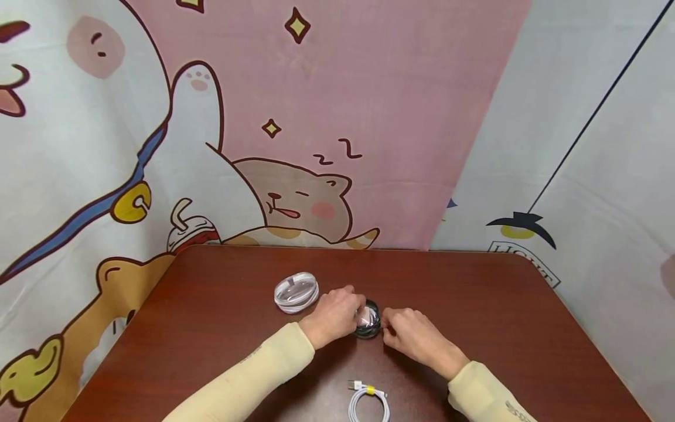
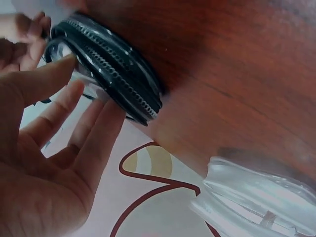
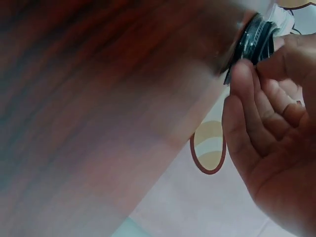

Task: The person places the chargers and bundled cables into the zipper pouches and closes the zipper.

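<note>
"Two hands, two round pouches, one cable: how do they stand on the table (image 1: 501,316)?"

"The left hand (image 1: 334,312) grips the left side of the black-rimmed pouch (image 1: 371,322) near mid-table. The white-rimmed pouch (image 1: 296,293) lies to its left, slightly farther back; the white cable (image 1: 362,390), coiled under one yellow tie (image 1: 371,390), lies nearer the wearer."

"And the right hand (image 1: 413,334)?"

"Thumb and forefinger pinch the black-rimmed pouch's right edge; exactly which part, the fingers hide."

"Where are the edges, and the room?"

"One cartoon-printed cloth (image 1: 401,117) hangs behind the table's far edge, beyond both pouches. The head view's bottom border cuts off the cable's coil. Wood runs broadly from the right hand toward the table's right edge; between left hand and white-rimmed pouch, the gap is narrow."
</note>
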Available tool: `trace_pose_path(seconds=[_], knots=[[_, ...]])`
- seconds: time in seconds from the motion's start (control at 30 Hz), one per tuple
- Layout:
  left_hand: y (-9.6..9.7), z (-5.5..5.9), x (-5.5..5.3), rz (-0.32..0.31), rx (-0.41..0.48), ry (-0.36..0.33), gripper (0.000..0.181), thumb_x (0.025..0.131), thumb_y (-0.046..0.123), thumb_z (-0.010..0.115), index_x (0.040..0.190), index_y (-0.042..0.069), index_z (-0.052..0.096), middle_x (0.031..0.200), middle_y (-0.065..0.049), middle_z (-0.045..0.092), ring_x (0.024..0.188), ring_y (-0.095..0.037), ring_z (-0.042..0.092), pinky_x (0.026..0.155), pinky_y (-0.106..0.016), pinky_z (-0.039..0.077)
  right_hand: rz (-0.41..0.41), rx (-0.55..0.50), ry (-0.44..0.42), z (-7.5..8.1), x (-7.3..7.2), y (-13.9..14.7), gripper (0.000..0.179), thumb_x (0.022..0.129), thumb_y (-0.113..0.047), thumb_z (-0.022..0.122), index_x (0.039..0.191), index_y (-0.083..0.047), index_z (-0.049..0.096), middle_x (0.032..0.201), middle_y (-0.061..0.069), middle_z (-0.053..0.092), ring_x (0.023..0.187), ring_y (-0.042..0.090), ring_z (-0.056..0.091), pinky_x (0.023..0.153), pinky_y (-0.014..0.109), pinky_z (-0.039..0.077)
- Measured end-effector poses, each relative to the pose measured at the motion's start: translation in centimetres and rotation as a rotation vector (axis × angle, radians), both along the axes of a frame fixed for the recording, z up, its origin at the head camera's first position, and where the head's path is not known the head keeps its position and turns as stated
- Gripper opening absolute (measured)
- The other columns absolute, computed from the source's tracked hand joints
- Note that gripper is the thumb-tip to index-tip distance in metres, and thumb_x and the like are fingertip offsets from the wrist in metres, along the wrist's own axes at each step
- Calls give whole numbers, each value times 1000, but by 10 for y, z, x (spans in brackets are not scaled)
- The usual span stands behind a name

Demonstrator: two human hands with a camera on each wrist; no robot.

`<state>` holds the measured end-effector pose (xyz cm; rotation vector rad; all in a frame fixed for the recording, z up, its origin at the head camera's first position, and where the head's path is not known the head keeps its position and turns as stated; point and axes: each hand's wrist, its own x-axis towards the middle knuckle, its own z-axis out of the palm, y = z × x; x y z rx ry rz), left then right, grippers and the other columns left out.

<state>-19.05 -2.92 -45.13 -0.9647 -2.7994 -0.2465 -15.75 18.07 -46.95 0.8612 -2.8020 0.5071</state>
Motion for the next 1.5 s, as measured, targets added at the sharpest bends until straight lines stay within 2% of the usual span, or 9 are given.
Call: trace_pose_path(seconds=[0.27, 0.5, 0.6, 0.77, 0.9, 1.03, 1.17, 1.33, 1.5], knots=[[5, -4, 5, 13, -45, 103, 25, 86, 32, 85, 95, 13, 72, 82, -6, 63, 68, -24, 66, 53, -37, 54, -175, 29, 56, -5, -13, -3, 17, 79, -4, 78, 78, -14, 64, 68, -8, 57, 56, 9, 50, 49, 32, 45], [-7, 6, 1, -47, -10, -7, 4, 92, 17, 77, 90, 14, 77, 79, -2, 62, 68, -22, 66, 54, -35, 52, -180, -8, -33, -3, -20, -5, 17, 80, -4, 78, 78, -14, 65, 70, -6, 59, 60, 13, 53, 54, 36, 48], [-16, 10, -3, -102, -4, -39, 10, 92, 8, 74, 94, 16, 80, 84, 0, 65, 72, -21, 66, 58, -34, 53, -174, -13, -24, -2, -23, -5, 15, 82, -3, 78, 80, -13, 67, 73, -4, 63, 64, 16, 59, 58, 39, 51], [-29, 10, -11, -233, 6, -44, 15, 97, 7, 71, 108, 13, 79, 104, -3, 69, 92, -20, 68, 79, -32, 57, -172, -25, -25, -1, -29, -5, 10, 86, -3, 78, 86, -11, 73, 82, 0, 70, 74, 21, 66, 65, 43, 55], [-38, 8, -17, -330, -34, -37, 24, 99, 9, 70, 122, 10, 74, 129, -8, 66, 120, -22, 64, 102, -33, 51, -165, -25, -39, -1, -36, -3, 7, 88, -3, 77, 87, -10, 75, 86, 1, 71, 78, 22, 68, 68, 43, 56], [-44, 7, -23, -349, -132, -77, 42, 98, 10, 70, 139, 18, 66, 153, -6, 53, 143, -27, 48, 112, -43, 45, -158, -30, -34, 0, -42, -3, 6, 89, -5, 77, 86, -10, 76, 86, 1, 71, 81, 23, 68, 70, 44, 56], [-46, 6, -26, -380, -227, -112, 52, 100, 12, 68, 149, 27, 58, 162, 1, 43, 151, -25, 36, 113, -49, 43, -158, -35, -39, 0, -45, -3, 6, 88, -4, 77, 87, -10, 75, 85, 1, 70, 79, 23, 68, 71, 44, 56], [-47, 6, -28, -399, -248, -176, 52, 105, 15, 61, 154, 29, 52, 163, 6, 41, 149, -19, 38, 114, -39, 42, -152, -28, -42, -2, -48, -3, 6, 89, -4, 76, 88, -10, 74, 85, 1, 70, 77, 20, 66, 70, 43, 55], [-46, 6, -27, -397, -249, -214, 53, 106, 15, 60, 157, 26, 48, 163, 1, 40, 148, -21, 40, 111, -33, 44, -130, -27, -29, -4, -51, -2, 8, 88, -4, 77, 87, -12, 75, 85, 0, 69, 75, 18, 65, 68, 41, 55]])
